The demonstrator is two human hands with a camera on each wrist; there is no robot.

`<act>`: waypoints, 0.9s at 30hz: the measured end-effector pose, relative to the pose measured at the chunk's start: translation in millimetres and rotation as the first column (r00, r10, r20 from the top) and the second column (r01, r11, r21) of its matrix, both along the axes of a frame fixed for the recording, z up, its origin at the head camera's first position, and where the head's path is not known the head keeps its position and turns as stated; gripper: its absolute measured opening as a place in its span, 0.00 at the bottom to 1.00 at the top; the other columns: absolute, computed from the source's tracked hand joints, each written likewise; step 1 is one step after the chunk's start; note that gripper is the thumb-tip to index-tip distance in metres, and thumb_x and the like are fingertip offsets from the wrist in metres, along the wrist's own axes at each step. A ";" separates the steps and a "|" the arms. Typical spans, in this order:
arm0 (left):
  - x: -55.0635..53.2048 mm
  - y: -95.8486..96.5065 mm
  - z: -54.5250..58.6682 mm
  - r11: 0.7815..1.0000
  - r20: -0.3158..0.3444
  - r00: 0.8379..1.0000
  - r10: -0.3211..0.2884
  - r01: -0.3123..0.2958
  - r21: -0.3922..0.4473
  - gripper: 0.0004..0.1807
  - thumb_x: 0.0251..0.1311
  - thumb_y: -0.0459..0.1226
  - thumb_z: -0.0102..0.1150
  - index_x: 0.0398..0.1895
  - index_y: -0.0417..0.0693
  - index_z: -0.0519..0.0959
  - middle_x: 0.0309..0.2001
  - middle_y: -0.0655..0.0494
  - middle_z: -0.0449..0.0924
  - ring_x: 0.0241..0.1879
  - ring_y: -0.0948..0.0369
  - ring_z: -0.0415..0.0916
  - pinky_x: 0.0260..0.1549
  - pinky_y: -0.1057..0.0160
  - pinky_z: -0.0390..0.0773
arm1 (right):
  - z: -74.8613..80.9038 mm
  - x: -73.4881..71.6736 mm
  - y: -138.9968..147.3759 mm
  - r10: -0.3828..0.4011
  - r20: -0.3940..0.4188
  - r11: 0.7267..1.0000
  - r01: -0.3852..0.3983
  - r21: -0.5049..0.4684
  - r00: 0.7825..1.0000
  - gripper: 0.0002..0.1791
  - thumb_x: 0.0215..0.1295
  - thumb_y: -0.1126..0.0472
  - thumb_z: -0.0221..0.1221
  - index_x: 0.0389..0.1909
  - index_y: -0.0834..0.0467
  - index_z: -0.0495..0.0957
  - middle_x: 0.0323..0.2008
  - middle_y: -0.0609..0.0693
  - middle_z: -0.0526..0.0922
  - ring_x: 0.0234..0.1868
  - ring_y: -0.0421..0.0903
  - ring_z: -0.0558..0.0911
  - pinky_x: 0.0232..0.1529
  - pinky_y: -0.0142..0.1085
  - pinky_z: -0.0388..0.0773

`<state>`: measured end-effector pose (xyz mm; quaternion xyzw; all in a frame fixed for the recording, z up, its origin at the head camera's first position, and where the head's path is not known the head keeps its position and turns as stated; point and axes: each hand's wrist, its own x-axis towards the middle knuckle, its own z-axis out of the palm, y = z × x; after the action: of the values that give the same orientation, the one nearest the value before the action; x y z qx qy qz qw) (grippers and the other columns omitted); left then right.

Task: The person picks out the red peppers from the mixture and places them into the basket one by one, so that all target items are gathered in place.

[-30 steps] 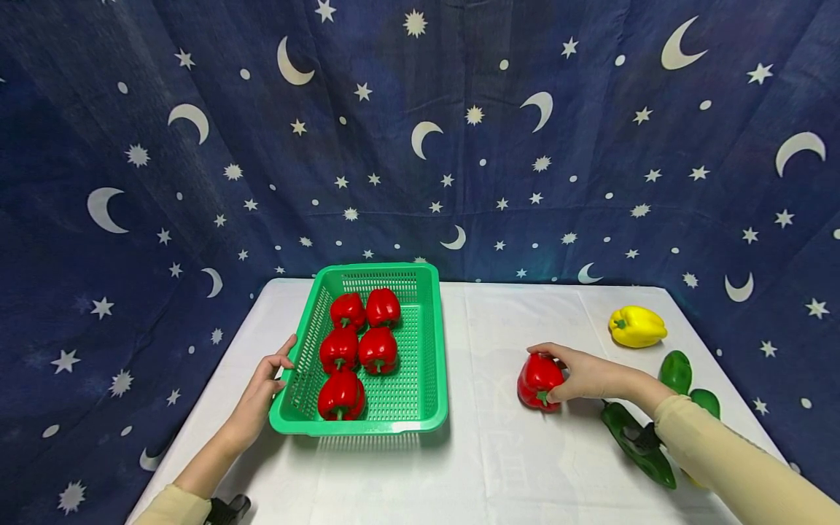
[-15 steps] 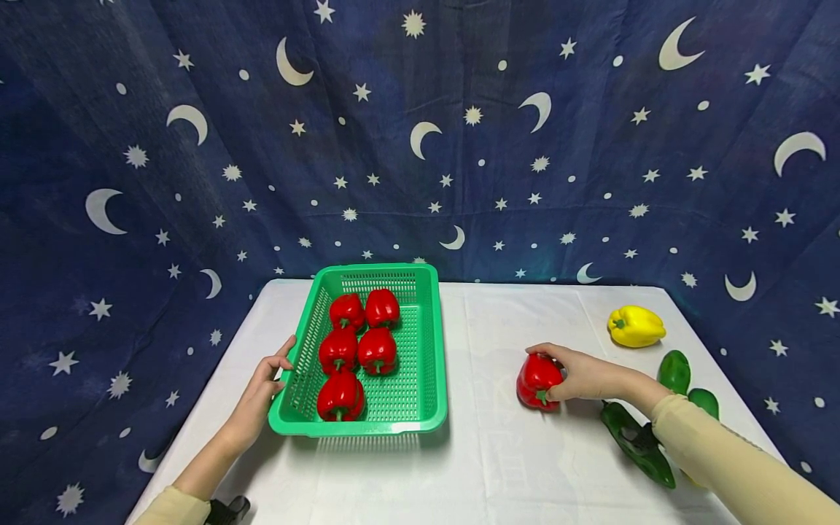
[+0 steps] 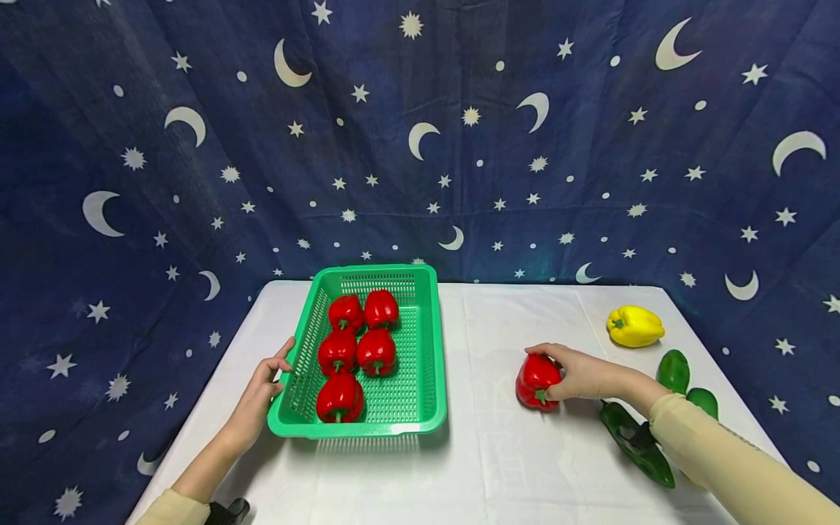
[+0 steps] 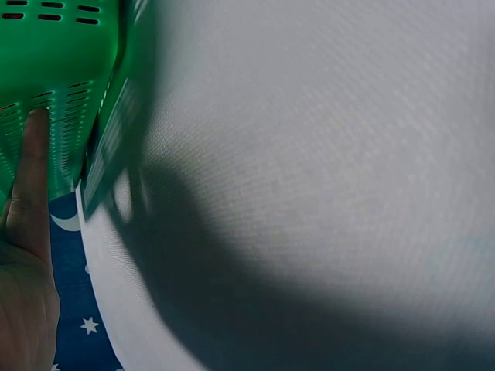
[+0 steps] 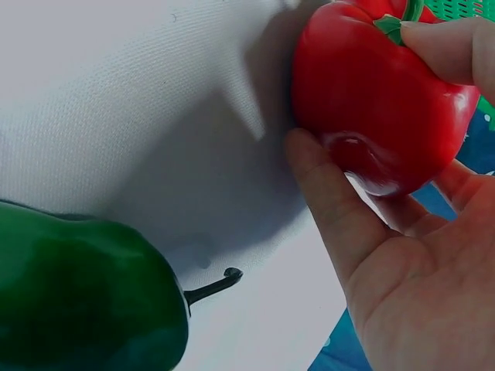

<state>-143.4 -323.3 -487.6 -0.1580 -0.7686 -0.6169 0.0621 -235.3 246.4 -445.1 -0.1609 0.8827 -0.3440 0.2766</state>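
Observation:
My right hand (image 3: 580, 375) grips a red bell pepper (image 3: 533, 380) with fingers and thumb, right of the basket; the thumb lies by its green stem. In the right wrist view the pepper (image 5: 371, 100) is held between thumb and fingers; I cannot tell whether it touches the table. My left hand (image 3: 252, 405) rests on the left side of a green plastic basket (image 3: 410, 426). The left wrist view shows a straight finger (image 4: 32, 170) against the perforated basket wall (image 4: 62, 46). Several red bell peppers (image 3: 340, 397) sit inside the basket, mostly along its left half.
A long dark green pepper (image 3: 646, 456) lies beside my right forearm. Two green items (image 3: 674, 370) lie farther right, one partly behind the sleeve. A yellow bell pepper (image 3: 635, 326) lies near the back right. A star-patterned cloth (image 3: 420, 146) hangs behind the white table (image 3: 485, 467).

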 end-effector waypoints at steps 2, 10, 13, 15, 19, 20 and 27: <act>0.1 0.0 0.1 1.000 -0.001 1.000 0.003 -0.003 -0.002 0.14 0.62 0.20 0.30 0.51 0.29 0.59 0.81 0.38 0.44 0.76 0.72 0.46 0.60 0.71 0.54 | 0.4 0.1 0.0 0.005 -0.007 1.000 -0.005 0.000 1.000 0.52 0.47 0.61 0.75 0.75 0.55 0.62 0.68 0.61 0.67 0.60 0.58 0.72 0.49 0.50 0.80; 0.1 0.0 0.1 1.000 0.001 1.000 0.010 -0.009 -0.014 0.14 0.62 0.20 0.30 0.51 0.30 0.59 0.81 0.38 0.44 0.76 0.72 0.45 0.60 0.72 0.53 | 0.6 0.3 0.0 0.009 0.003 1.000 -0.009 -0.008 1.000 0.51 0.48 0.61 0.74 0.75 0.55 0.61 0.67 0.60 0.68 0.59 0.58 0.72 0.49 0.50 0.80; 0.3 0.0 0.0 1.000 0.000 1.000 0.010 -0.010 -0.013 0.14 0.62 0.20 0.31 0.51 0.30 0.60 0.81 0.38 0.44 0.76 0.72 0.46 0.60 0.72 0.54 | -0.7 0.0 -0.2 0.008 0.001 1.000 -0.008 -0.002 1.000 0.51 0.48 0.61 0.74 0.75 0.55 0.61 0.67 0.60 0.68 0.59 0.58 0.73 0.48 0.49 0.81; 0.6 -0.1 -0.4 1.000 -0.002 1.000 0.008 -0.008 -0.012 0.14 0.62 0.20 0.30 0.51 0.30 0.59 0.81 0.38 0.44 0.76 0.72 0.46 0.60 0.72 0.54 | -1.9 -0.3 -0.4 0.004 -0.004 1.000 -0.004 0.004 1.000 0.52 0.48 0.61 0.74 0.75 0.55 0.61 0.67 0.59 0.68 0.59 0.57 0.73 0.48 0.49 0.81; 0.9 -0.5 -1.4 1.000 -0.003 1.000 0.008 -0.008 -0.010 0.14 0.63 0.21 0.30 0.51 0.30 0.59 0.81 0.38 0.44 0.76 0.72 0.46 0.60 0.72 0.53 | -3.9 -0.8 0.0 -0.001 -0.015 1.000 0.001 0.002 1.000 0.52 0.48 0.61 0.74 0.75 0.55 0.61 0.67 0.58 0.69 0.59 0.57 0.73 0.48 0.48 0.81; 0.7 -0.6 -1.7 1.000 -0.002 1.000 0.010 -0.010 -0.009 0.14 0.63 0.21 0.30 0.51 0.30 0.59 0.81 0.38 0.44 0.76 0.72 0.46 0.60 0.72 0.53 | -4.2 -0.9 0.2 0.001 -0.019 1.000 -0.001 0.000 1.000 0.52 0.48 0.61 0.74 0.76 0.55 0.61 0.67 0.58 0.69 0.59 0.56 0.72 0.48 0.48 0.81; -0.4 -0.8 -0.8 1.000 0.012 1.000 0.016 -0.016 -0.017 0.14 0.63 0.21 0.30 0.51 0.30 0.59 0.81 0.41 0.45 0.79 0.45 0.34 0.61 0.71 0.51 | -5.2 -0.6 0.8 0.009 -0.039 1.000 -0.009 0.002 0.999 0.51 0.48 0.61 0.74 0.76 0.55 0.61 0.67 0.58 0.69 0.59 0.56 0.73 0.49 0.48 0.81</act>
<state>-143.8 -324.2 -488.5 -0.1486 -0.7754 -0.6107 0.0609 -235.9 247.3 -450.3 -0.1715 0.8875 -0.3389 0.2609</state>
